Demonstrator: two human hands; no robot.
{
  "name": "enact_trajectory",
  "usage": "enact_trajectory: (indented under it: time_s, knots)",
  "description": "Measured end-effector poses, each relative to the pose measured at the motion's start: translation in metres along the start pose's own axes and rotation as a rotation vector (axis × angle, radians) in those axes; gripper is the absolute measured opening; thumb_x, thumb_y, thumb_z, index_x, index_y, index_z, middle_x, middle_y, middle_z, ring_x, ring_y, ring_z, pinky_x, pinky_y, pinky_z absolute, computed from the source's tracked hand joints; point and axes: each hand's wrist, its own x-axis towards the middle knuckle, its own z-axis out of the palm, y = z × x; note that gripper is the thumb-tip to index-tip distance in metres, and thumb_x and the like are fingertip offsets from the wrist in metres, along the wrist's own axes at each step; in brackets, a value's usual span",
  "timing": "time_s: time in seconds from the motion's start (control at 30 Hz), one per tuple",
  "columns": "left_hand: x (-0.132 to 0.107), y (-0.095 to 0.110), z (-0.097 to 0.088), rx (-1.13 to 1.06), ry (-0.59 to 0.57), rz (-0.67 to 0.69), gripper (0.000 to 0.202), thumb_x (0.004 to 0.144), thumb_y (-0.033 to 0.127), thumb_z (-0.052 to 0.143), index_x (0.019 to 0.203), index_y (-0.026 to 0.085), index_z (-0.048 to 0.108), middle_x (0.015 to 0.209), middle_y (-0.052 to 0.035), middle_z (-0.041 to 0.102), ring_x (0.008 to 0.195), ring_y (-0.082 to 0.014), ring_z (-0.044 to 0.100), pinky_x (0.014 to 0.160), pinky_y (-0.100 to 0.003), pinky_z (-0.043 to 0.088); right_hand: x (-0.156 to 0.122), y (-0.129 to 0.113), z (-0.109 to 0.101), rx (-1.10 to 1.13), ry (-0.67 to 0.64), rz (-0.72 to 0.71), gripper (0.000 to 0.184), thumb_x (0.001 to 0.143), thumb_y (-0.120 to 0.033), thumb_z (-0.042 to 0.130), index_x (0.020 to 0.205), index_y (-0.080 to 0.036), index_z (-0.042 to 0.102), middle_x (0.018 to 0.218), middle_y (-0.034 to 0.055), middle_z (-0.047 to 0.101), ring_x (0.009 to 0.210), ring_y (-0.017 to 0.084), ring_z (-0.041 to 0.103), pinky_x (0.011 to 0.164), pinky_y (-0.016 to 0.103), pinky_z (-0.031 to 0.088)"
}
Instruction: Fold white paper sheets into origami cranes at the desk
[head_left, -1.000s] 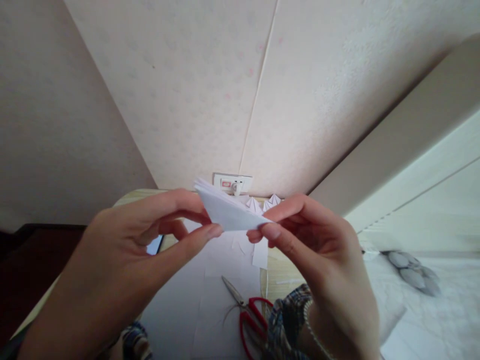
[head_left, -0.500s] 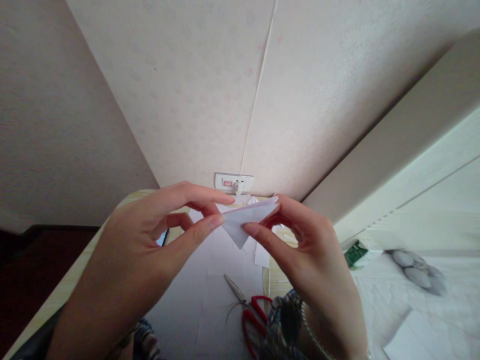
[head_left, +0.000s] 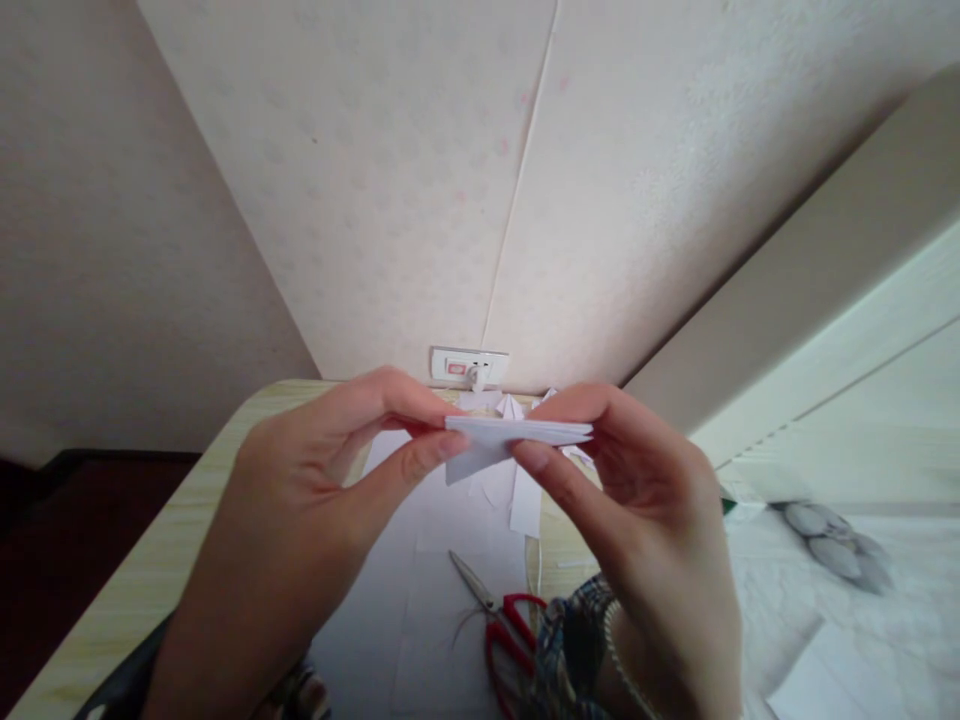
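Note:
A small folded piece of white paper (head_left: 480, 452) is held up over the table, its layered top edge turned toward me. My left hand (head_left: 330, 480) pinches its left end between thumb and forefinger. On the right, my right hand (head_left: 630, 490) grips the other end, with the thumb on the near face and the fingers behind. Below lie red-handled scissors (head_left: 491, 605), blades pointing away to the left, on white sheets of paper (head_left: 375, 600).
Folded white paper pieces (head_left: 510, 406) and scraps lie at the table's (head_left: 150, 560) far edge. A socket (head_left: 469, 367) with a plug is on the wall behind. To the right is a white quilted surface (head_left: 900, 600) with a grey patterned shape.
The folded paper has turned from a downward-pointing triangle to a flatter view along its layered edge. My left hand has shifted right and now pinches the paper's left end more closely.

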Motion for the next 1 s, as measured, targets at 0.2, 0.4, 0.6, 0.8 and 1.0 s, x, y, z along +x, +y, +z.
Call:
enact_trajectory:
  time_s: [0.2,0.4,0.6,0.8,1.0]
  knots:
    - [0.0021,0.0068,-0.0006,0.034,-0.062,0.068,0.015,0.081,0.018,0.065,0.078,0.031,0.071,0.079,0.0102,0.069,0.067,-0.0084,0.059,0.075,-0.019,0.051,0.0033,-0.0007,0.0007,-0.039,-0.011,-0.038,0.007,0.083,-0.016,0.066,0.079,-0.021,0.065,0.074,-0.0030,0.066,0.072,0.012,0.061,0.066,0.025,0.048]
    - [0.0005,0.0071,0.0009,0.110,-0.012,0.058,0.010,0.081,0.024,0.066,0.076,0.034,0.066,0.074,0.0136,0.067,0.071,-0.0088,0.062,0.070,-0.018,0.049,0.0039,-0.0013,0.0025,-0.095,-0.054,-0.043,0.014,0.083,-0.011,0.064,0.072,-0.020,0.061,0.070,-0.0029,0.063,0.068,0.012,0.058,0.064,0.025,0.047]
    - [-0.0034,0.0068,0.0010,0.207,0.010,0.169,0.014,0.083,0.020,0.065,0.075,0.031,0.063,0.073,0.0131,0.064,0.070,-0.0077,0.060,0.071,-0.018,0.046,0.0021,-0.0038,0.0021,-0.116,-0.092,-0.048,0.009,0.083,-0.011,0.063,0.080,-0.020,0.062,0.076,-0.0031,0.064,0.074,0.011,0.059,0.067,0.024,0.047]
    - [-0.0005,0.0081,0.0017,0.161,-0.046,0.144,0.009,0.081,0.024,0.067,0.077,0.032,0.065,0.074,0.0129,0.067,0.068,-0.0084,0.061,0.066,-0.018,0.047,0.0016,-0.0041,0.0035,-0.108,-0.029,-0.063,0.013,0.083,-0.012,0.064,0.073,-0.020,0.061,0.071,-0.0029,0.063,0.069,0.012,0.059,0.065,0.025,0.047]
    - [0.0012,0.0082,-0.0017,0.204,-0.066,0.160,0.013,0.080,0.018,0.064,0.072,0.028,0.065,0.070,0.0107,0.067,0.065,-0.0092,0.060,0.065,-0.019,0.047,0.0024,-0.0016,0.0012,-0.075,-0.025,-0.026,0.009,0.083,-0.015,0.065,0.077,-0.021,0.063,0.072,-0.0023,0.065,0.071,0.013,0.061,0.067,0.027,0.049]
